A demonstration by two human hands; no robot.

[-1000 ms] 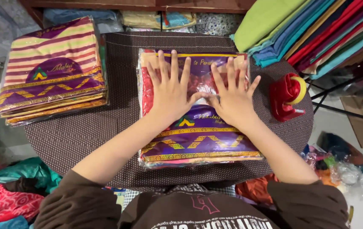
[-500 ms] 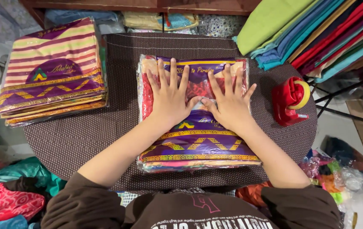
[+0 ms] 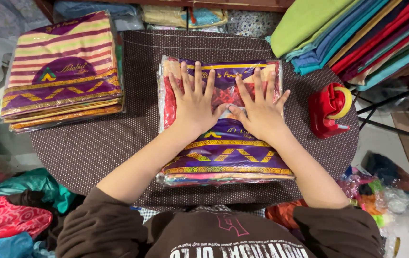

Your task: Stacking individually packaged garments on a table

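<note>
Your left hand and right hand lie open and flat, gripping nothing, on the wrapped fabric pack; a red tape dispenser stands just right, a pack stack left on the bench.

I see dark brown sleeves pushed above my bare forearms, and pale printed lettering across my brown sweatshirt's chest.

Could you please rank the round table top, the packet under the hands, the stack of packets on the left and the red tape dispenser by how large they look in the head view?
1. Round table top.
2. Packet under the left hand and right hand, and the stack of packets: about alike, not ranked.
3. Red tape dispenser, clearly smallest.
</note>
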